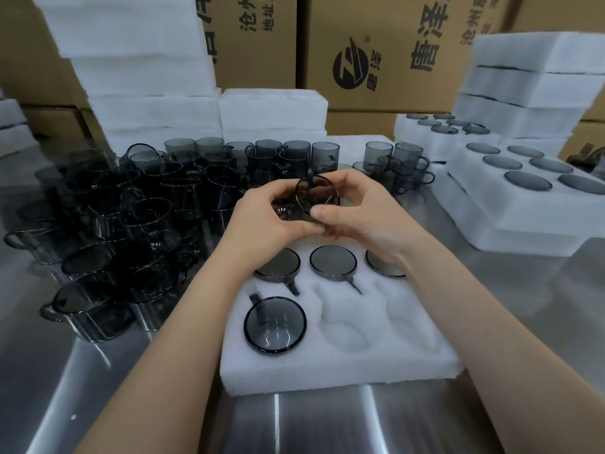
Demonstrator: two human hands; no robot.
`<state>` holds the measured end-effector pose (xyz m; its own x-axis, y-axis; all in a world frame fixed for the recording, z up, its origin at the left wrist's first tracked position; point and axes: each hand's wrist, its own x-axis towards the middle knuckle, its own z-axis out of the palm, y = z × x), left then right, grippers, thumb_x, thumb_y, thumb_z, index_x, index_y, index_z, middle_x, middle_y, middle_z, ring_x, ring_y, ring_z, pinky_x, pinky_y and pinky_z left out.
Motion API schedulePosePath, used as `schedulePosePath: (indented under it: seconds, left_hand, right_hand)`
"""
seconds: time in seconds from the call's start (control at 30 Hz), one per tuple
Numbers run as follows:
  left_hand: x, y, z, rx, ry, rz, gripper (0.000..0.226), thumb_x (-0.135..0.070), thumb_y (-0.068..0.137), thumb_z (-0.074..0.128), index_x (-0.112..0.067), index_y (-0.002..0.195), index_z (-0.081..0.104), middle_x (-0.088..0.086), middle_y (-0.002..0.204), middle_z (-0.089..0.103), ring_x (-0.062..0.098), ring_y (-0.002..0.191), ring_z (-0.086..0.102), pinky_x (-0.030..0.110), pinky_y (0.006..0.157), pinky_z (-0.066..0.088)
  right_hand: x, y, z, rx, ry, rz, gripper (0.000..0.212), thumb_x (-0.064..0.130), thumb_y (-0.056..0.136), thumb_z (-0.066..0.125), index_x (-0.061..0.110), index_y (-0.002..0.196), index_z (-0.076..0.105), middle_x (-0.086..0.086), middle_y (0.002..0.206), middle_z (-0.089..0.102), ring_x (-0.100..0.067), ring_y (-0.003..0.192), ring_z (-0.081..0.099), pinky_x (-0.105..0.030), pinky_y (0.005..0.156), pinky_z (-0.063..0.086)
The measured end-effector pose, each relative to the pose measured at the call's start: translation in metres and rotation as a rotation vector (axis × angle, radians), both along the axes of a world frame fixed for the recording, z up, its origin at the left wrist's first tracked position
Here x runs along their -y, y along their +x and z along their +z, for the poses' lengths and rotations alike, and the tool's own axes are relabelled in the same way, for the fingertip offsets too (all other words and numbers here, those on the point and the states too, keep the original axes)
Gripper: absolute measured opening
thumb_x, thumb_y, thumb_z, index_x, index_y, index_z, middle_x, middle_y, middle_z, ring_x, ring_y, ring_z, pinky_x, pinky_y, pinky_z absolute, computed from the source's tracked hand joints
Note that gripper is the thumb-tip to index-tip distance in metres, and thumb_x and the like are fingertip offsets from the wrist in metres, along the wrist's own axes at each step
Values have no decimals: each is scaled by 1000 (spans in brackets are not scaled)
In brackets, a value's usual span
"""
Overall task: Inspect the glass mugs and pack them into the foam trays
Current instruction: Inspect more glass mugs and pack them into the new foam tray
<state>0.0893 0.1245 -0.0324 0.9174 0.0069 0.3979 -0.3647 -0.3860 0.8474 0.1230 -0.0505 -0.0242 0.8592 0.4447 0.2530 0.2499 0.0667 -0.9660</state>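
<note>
A smoky glass mug (314,198) is held tilted above the foam tray (340,365), gripped by the curled fingers of both the left hand (262,221) and right hand (363,211). Four mugs sit in the tray; loose mugs (137,224) crowd the metal table (98,371) to the left.

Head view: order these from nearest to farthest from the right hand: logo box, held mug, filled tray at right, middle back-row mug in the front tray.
1. Held mug, gripped by the right hand itself.
2. Middle back-row mug, just below the hand.
3. Filled tray, off to the right.
4. Logo box, at the back.
</note>
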Motion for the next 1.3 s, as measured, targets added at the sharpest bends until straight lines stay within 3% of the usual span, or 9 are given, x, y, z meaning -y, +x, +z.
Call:
schedulePosePath:
  seconds: [0.13,0.23,0.5,0.6,0.8,0.9,1.07,1.17,1.3]
  left_hand:
    - [4,-2,2,38,90,16,52,-24,56,94,-45,95,67,-20,90,71,-6,86,64,8,78,47]
    - [7,-3,1,68,148,18,56,-21,55,94,-42,97,64,-20,91,68,-11,84,61,2,73,41]
    - [5,-3,1,57,155,-3,55,-26,60,92,-39,104,61,-20,98,66,-8,92,59,1,77,40]
    - [4,-1,1,59,112,24,52,-26,63,90,-31,109,65,-16,101,68,-5,96,61,3,82,41]
    - [3,-3,1,66,-75,-5,49,-34,67,85,-21,108,61,-8,107,70,7,105,65,35,99,50]
    - [3,-6,2,77,-139,-66,48,-47,67,75,-27,106,54,-11,103,70,6,101,65,32,94,51]
    - [2,-9,3,40,-203,-208,37,-28,82,72,-22,111,51,-19,99,70,1,100,65,16,79,50]
    - [1,-7,1,54,-224,-186,49,-30,73,76,-19,115,54,-10,108,70,7,107,65,21,82,52]
    - [0,-5,0,105,-193,-158,60,-18,68,79,-23,123,55,-3,118,65,11,111,63,29,90,54]
  right_hand:
    - [-7,-5,-2,129,-129,-160,48,32,63,85,18,96,53,-5,98,63,-10,59,61,-24,49,50]
    - [-13,-7,-1,196,-204,-304,47,48,63,82,21,86,50,9,77,62,-3,56,60,-21,46,48]
    - [-8,-3,4,26,-41,-285,26,31,99,55,13,79,53,-11,52,60,-20,36,54,-24,36,42]
    - [-3,-2,4,-95,73,-125,22,20,103,46,12,97,65,-6,60,64,-16,44,54,-22,43,44]
    - [1,0,7,-189,247,49,32,16,103,42,14,130,58,-8,106,64,-15,58,57,-25,56,49]
    - [3,1,6,-195,195,87,38,20,102,43,14,139,51,-10,113,63,-19,72,64,-29,66,54]
    - [3,-2,6,-141,164,271,48,33,100,43,12,143,46,-16,134,57,-31,111,60,-42,88,52]
    - [5,-1,5,-115,149,202,54,37,91,52,14,140,50,-11,121,64,-29,101,64,-43,87,54]
    - [3,-3,3,-93,180,153,46,35,83,65,17,125,59,-10,105,67,-26,77,66,-30,63,55]
